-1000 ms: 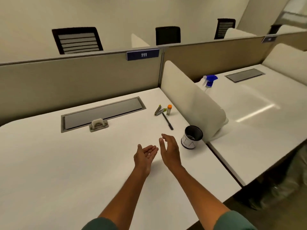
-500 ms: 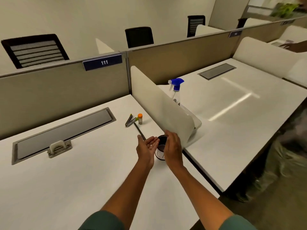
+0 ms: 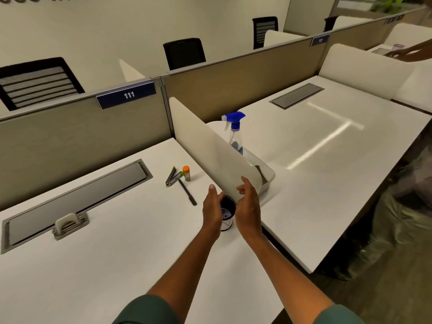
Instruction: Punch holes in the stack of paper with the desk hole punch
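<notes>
No stack of paper and no desk hole punch can be made out in the head view. My left hand [image 3: 211,206] and my right hand [image 3: 249,204] are held out palms facing each other, fingers apart, holding nothing. Between them a small black-and-white cup [image 3: 228,217] stands on the white desk [image 3: 117,265]; whether my hands touch it I cannot tell. My right fingertips overlap the near end of the white side divider [image 3: 205,148]. A small open stapler-like tool [image 3: 172,177], an orange-capped tube [image 3: 186,173] and a black pen [image 3: 187,192] lie left of the divider.
A clear bin [image 3: 264,174] with a blue-topped spray bottle [image 3: 235,132] sits behind the divider on the neighbouring desk [image 3: 327,183]. A grey cable hatch [image 3: 77,202] with a beige clip [image 3: 69,224] lies at the left. Another person's arm [image 3: 409,52] reaches in at far right.
The view has swung to the right and my hands have moved forward and right, from the open desk to either side of the cup by the divider's end.
</notes>
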Demonstrator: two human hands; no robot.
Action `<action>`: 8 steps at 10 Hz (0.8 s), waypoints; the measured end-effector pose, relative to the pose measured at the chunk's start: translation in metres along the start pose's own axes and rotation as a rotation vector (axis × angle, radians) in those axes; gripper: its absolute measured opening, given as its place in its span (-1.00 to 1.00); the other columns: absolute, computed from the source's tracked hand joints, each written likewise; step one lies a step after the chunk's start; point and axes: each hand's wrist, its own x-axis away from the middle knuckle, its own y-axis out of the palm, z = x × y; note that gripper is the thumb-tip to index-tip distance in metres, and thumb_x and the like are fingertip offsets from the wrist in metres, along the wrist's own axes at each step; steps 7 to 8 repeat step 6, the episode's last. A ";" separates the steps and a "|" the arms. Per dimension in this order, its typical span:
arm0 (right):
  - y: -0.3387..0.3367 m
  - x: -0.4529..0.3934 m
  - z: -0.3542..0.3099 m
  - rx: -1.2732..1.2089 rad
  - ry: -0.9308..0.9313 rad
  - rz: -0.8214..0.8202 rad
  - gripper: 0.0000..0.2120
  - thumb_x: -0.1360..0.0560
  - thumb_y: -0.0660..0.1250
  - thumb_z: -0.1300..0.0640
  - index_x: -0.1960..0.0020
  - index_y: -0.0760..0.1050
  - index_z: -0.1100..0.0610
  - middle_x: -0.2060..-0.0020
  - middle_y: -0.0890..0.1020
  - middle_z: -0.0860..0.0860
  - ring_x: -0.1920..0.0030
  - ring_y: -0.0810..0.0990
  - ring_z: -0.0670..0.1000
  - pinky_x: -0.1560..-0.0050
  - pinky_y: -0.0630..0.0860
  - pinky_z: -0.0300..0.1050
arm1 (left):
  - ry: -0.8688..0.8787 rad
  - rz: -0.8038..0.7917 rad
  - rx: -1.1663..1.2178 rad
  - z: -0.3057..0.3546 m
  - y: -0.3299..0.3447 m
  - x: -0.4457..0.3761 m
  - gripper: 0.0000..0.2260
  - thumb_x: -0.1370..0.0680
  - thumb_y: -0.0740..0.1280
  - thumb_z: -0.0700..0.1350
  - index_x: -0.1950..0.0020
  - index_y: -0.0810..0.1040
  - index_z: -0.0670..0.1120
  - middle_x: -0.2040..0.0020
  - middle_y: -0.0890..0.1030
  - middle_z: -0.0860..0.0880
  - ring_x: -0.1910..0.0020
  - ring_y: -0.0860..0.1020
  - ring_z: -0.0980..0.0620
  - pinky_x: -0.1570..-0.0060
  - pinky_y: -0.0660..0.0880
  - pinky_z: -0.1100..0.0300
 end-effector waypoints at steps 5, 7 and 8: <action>-0.004 0.014 -0.003 0.020 -0.075 0.019 -0.59 -0.62 0.10 0.30 -0.44 0.30 0.10 -0.14 0.53 0.09 -0.14 0.51 0.06 -0.10 0.60 0.11 | 0.134 0.042 -0.169 0.004 -0.005 0.025 -0.55 -0.65 0.01 0.20 -0.40 0.43 0.00 -0.34 0.54 -0.05 -0.23 0.50 0.02 0.14 0.40 0.42; 0.002 0.020 -0.015 -0.003 -0.091 -0.009 -0.63 -0.63 0.13 0.20 -0.44 0.30 0.10 -0.17 0.54 0.08 -0.17 0.51 0.03 -0.08 0.61 0.08 | 0.179 0.053 -0.134 0.006 -0.015 0.031 -0.57 -0.65 0.03 0.19 -0.35 0.47 0.00 -0.29 0.58 -0.04 -0.12 0.52 0.10 -0.03 0.41 0.34; 0.002 0.020 -0.015 -0.003 -0.091 -0.009 -0.63 -0.63 0.13 0.20 -0.44 0.30 0.10 -0.17 0.54 0.08 -0.17 0.51 0.03 -0.08 0.61 0.08 | 0.179 0.053 -0.134 0.006 -0.015 0.031 -0.57 -0.65 0.03 0.19 -0.35 0.47 0.00 -0.29 0.58 -0.04 -0.12 0.52 0.10 -0.03 0.41 0.34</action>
